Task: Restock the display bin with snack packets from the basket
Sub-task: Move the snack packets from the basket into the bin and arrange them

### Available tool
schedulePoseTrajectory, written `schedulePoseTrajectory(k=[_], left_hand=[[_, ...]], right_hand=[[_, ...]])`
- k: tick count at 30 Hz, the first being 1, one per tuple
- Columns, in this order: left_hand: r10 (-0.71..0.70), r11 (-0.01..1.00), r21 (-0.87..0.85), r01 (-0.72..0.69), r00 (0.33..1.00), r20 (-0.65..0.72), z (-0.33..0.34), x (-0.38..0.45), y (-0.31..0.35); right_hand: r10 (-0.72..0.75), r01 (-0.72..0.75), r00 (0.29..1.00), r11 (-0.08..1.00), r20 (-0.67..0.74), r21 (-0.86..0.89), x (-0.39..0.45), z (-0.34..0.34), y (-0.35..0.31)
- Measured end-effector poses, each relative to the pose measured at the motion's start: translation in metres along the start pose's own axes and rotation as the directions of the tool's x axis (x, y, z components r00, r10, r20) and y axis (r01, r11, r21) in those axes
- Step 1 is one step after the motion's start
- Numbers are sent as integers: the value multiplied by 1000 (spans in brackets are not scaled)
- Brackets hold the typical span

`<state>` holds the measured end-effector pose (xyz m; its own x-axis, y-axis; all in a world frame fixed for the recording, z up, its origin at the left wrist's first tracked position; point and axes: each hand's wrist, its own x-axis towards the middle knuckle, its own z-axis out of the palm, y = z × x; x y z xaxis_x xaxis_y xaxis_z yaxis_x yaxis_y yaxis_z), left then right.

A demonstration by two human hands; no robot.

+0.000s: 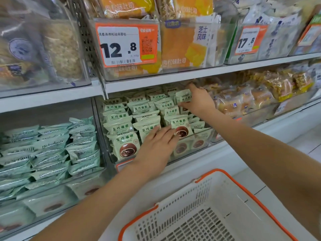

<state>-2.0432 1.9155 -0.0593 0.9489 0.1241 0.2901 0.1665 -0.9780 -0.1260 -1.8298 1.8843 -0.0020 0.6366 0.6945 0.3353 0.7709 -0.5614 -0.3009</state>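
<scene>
1. The white perforated plastic basket with an orange rim [215, 202] sits below both forearms, and the part of its floor in view holds no packets; its near end is cut off by the frame, so I cannot tell whether any remain there.
2. The clear plastic display bin [201, 146] on the middle shelf is packed with rows of pale green snack packets [119, 126], standing upright beneath and ahead of the fingers.
3. The left hand [156, 145] lies flat on the front packets, fingers spread and relaxed, pressing rather than gripping; its fingertips touch a pale green packet printed with a brown round cake [180, 126].
4. The right hand [199, 101] reaches to the back right of the bin, thumb and fingers pinched around a single pale green packet [184, 96] at the rear row.
5. Judging by the full bin and the bare basket floor, restocking looks nearly done; what seems left is seating this last packet and straightening the rows.
</scene>
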Motion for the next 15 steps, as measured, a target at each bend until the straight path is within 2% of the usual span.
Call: schedulePoseTrajectory(k=[7, 10, 13, 15], left_hand=[[36, 999, 28, -34, 998, -51, 15, 2, 0], [44, 999, -6, -44, 998, -42, 15, -1, -1], [34, 999, 3, -34, 999, -30, 14, -3, -2], [20, 1000, -23, -20, 1000, 1, 10, -4, -1]], right_hand=[[120, -106, 987, 986, 109, -126, 14, 19, 0], [93, -77, 989, 987, 112, -140, 10, 21, 0], [37, -30, 998, 990, 43, -140, 1, 21, 6], [5, 6, 998, 987, 68, -163, -3, 22, 10]])
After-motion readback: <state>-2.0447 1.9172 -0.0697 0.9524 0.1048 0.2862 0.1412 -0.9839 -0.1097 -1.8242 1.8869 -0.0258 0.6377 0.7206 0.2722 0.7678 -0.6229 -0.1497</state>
